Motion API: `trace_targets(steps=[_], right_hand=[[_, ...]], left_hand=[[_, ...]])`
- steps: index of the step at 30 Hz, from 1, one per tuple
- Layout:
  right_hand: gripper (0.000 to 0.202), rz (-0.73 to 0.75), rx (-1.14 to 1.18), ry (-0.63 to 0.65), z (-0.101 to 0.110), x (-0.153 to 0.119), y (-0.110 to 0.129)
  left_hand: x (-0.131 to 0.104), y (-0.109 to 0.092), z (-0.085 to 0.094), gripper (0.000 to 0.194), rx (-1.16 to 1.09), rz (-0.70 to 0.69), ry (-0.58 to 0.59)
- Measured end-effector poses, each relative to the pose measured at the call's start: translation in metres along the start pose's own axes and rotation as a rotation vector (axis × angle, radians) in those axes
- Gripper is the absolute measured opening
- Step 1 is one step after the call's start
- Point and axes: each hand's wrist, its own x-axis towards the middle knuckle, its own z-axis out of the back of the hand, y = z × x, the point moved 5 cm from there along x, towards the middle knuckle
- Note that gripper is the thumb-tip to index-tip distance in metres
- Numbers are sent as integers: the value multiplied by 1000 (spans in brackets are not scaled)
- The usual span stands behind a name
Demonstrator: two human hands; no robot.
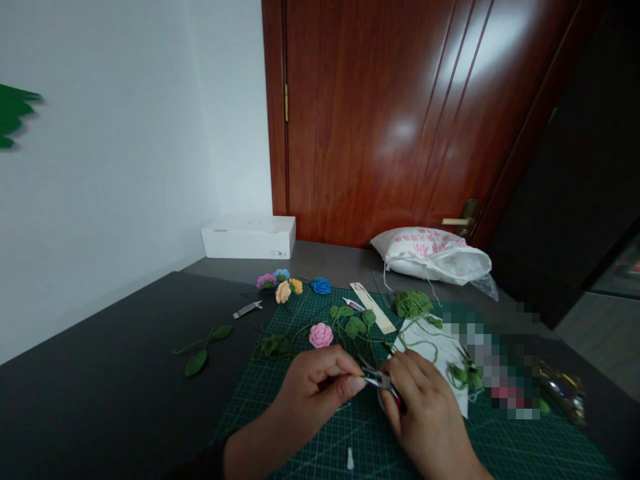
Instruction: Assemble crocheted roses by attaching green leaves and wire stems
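Currently, on my remote feed, I see the right hand (423, 403) wrapped around the pliers (384, 381) at lower centre of the frame. The left hand (317, 385) has thumb and finger pinched together at the pliers' tips; I can't make out what's between them. Just above it lies a pink flower (321, 335) on the green mat (373, 441).

Dark table (125, 373), green mat (320, 447), white box (247, 240)
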Motion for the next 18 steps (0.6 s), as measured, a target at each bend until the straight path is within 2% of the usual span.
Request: trace_targets(steps=[9, 12, 18], right_hand=[[11, 72, 16, -37, 4, 2, 3], [10, 42, 43, -19, 4, 4, 3], [10, -88, 178, 43, -3, 2, -4]], left_hand=[[-2, -2, 1, 21, -3, -25, 9], [-3, -3, 2, 21, 17, -32, -21], [1, 7, -1, 26, -279, 114, -40]])
